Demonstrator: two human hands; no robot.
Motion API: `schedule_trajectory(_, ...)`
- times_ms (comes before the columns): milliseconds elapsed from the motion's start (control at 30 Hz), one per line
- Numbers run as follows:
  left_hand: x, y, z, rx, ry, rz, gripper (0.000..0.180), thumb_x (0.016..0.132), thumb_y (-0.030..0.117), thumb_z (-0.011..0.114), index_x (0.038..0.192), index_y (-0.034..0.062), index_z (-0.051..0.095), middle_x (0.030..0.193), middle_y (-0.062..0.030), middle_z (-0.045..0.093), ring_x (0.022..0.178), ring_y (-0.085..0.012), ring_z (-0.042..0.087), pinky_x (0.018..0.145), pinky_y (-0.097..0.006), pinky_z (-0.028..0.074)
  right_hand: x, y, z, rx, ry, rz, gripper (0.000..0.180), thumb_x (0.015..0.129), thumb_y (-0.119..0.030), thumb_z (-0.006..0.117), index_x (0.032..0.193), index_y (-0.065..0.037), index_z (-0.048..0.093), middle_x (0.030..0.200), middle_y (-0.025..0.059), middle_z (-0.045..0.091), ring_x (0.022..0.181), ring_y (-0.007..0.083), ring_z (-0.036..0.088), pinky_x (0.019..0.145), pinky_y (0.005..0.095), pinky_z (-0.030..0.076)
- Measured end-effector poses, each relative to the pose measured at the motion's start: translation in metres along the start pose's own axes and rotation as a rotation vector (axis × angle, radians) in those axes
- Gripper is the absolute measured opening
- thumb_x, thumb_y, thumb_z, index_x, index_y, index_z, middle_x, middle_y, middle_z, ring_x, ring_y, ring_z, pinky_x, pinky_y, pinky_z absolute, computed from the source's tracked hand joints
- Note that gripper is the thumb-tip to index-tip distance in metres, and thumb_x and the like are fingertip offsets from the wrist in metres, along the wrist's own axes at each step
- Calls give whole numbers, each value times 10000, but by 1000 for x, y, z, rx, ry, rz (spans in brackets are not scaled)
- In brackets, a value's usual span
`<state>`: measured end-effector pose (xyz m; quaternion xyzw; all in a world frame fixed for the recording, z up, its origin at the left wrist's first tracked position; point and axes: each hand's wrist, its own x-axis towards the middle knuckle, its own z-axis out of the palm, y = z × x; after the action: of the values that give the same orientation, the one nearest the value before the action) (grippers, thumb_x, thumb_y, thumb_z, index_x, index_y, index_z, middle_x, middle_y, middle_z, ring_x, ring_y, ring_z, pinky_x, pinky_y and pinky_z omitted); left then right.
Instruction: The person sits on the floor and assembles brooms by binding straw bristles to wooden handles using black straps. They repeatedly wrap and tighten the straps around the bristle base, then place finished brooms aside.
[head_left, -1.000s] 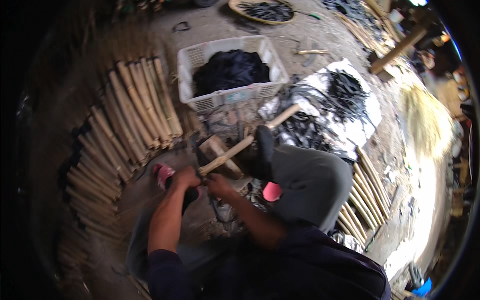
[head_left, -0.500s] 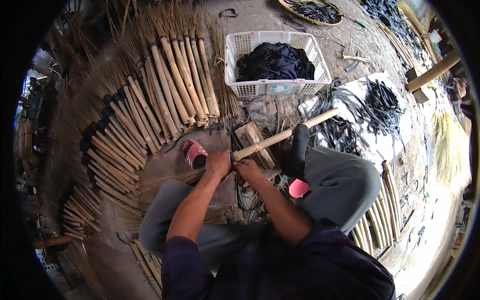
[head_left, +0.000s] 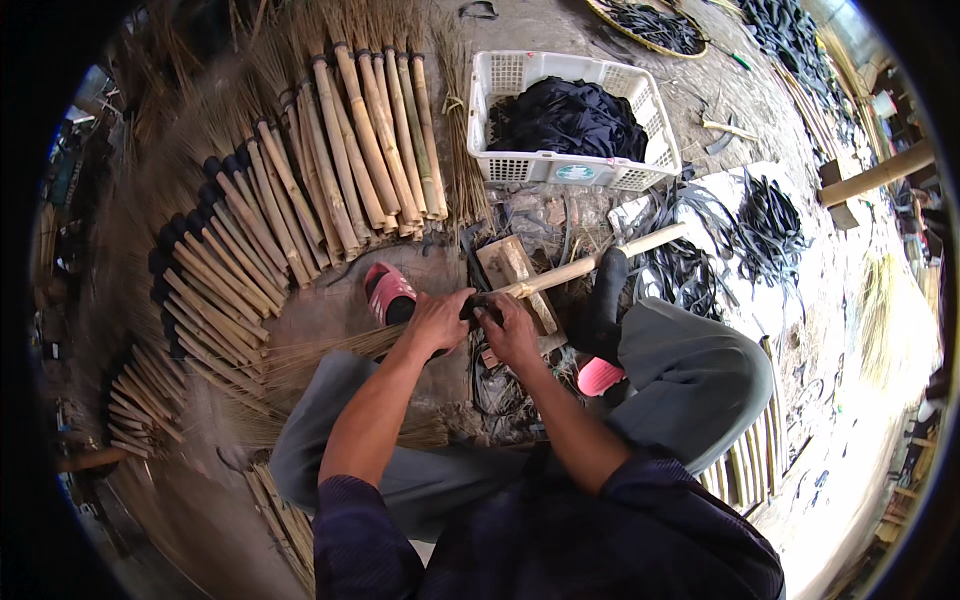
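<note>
Both the left hand [head_left: 437, 322] and right hand [head_left: 510, 330] have fingers curled tight around a bamboo broom handle [head_left: 590, 265], gripping dark binding above a wooden block [head_left: 515, 275].

A broom-making workshop, worked on a bare dirt floor [head_left: 330, 310]; at ten to twelve o'clock finished brooms with bamboo handles [head_left: 340, 150] lie fanned in rows; at one o'clock a white plastic basket [head_left: 640, 100] holds dark material; at two o'clock black strips [head_left: 720, 240] lie heaped on a pale sheet; near the centre sit a wooden block [head_left: 510, 265] and a bamboo pole [head_left: 590, 265]; loose straw-coloured bristles [head_left: 310, 355] spread at eight o'clock; more bamboo sticks [head_left: 745, 465] lie at four o'clock.
</note>
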<state>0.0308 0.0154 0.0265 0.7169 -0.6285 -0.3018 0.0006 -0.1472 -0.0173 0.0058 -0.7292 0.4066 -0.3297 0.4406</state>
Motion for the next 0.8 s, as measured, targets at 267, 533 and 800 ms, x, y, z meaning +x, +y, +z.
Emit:
schedule_trajectory(267, 49, -1, -20, -64, -491, -212, 354, 804, 201, 633, 1084, 17, 748, 1149, -198, 732, 1058, -338, 707, 855, -439, 552, -1, 0, -3, -8, -34, -123, 164, 926, -74, 644, 1074, -4, 646, 1012, 209, 650, 963, 436, 627, 829, 457, 499)
schedule_trajectory(533, 38, 3, 1, 102, -158, -243, 239, 830, 152, 678, 1012, 37, 783, 1107, -191, 747, 1074, -339, 718, 904, -474, 548, -13, 5, 14, 528, -32, 150, 144, 1021, -108, 586, 1103, -9, 651, 983, 8, 630, 922, 80, 534, 812, 272, 455)
schedule_trajectory(800, 29, 7, 1, 113, 123, -160, 123, 831, 143, 665, 859, 111, 780, 962, -165, 760, 983, -342, 732, 851, -465, 554, 8, -7, 13, 674, -20, 241, 94, 1023, -136, 585, 1016, -62, 643, 853, -47, 582, 666, 29, 462, 606, 204, 388)
